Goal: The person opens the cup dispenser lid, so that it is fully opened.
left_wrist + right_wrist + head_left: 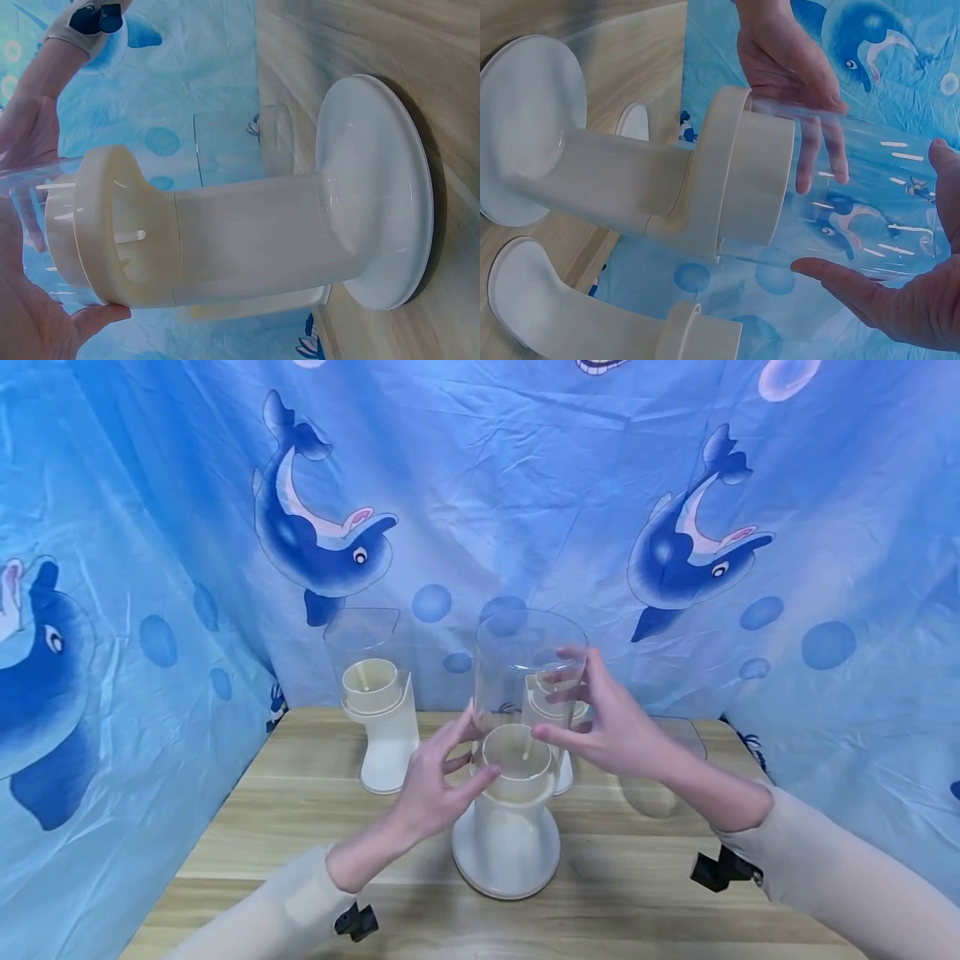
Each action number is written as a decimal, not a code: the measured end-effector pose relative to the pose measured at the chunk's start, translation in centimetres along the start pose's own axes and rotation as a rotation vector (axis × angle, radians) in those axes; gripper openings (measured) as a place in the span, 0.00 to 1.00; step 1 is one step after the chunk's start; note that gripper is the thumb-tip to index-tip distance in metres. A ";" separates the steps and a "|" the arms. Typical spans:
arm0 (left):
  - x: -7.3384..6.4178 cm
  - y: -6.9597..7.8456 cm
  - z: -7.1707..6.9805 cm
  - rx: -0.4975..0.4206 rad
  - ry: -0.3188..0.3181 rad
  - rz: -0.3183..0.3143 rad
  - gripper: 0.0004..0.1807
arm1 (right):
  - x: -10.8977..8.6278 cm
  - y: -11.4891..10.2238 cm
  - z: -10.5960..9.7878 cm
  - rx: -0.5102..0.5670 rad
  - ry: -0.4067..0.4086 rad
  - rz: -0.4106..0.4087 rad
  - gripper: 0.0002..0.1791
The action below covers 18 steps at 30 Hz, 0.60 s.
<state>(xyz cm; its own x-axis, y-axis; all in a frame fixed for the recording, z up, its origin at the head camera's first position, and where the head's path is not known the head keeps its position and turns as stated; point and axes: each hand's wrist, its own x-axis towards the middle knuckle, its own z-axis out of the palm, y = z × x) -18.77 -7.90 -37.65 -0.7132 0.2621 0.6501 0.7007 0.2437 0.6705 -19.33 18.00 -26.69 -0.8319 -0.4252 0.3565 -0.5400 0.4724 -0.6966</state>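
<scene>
A clear plastic cylinder (525,639) stands upright over a white pedestal stand (510,852) with a round base and a cream neck. In the right wrist view the cylinder (877,202) surrounds the neck (757,176) and reaches down to the wider collar (718,172). My left hand (438,777) holds the cylinder low on its left side, with the thumb near the collar. Higher on the right side, my right hand (618,722) grips the cylinder between thumb and spread fingers, some of them seen through the clear wall.
A second white stand (392,739) is at the back left, with a clear squarish container (363,631) by its top. Another white stand (564,772) is partly hidden behind the cylinder. A clear container (652,797) rests at the right. Dolphin-print fabric (480,502) hangs around the wooden table (300,827).
</scene>
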 end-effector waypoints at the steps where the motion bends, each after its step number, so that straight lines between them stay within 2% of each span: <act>1: -0.1 0.0 0.0 -0.003 -0.002 0.003 0.49 | -0.1 0.0 0.0 -0.007 0.002 0.001 0.51; 7: -0.6 0.4 0.1 -0.002 0.002 0.007 0.48 | -0.7 -0.1 0.1 -0.017 0.005 0.003 0.50; 18: -1.3 0.9 0.1 -0.019 0.007 -0.019 0.48 | -1.1 -0.2 0.4 0.037 -0.005 0.013 0.49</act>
<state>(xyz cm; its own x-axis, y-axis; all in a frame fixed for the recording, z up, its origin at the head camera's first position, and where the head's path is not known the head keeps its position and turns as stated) -17.26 -7.89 -37.93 -0.7267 0.2509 0.6395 0.6864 0.2304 0.6897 -18.24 18.06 -27.26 -0.8380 -0.4229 0.3448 -0.5244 0.4490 -0.7235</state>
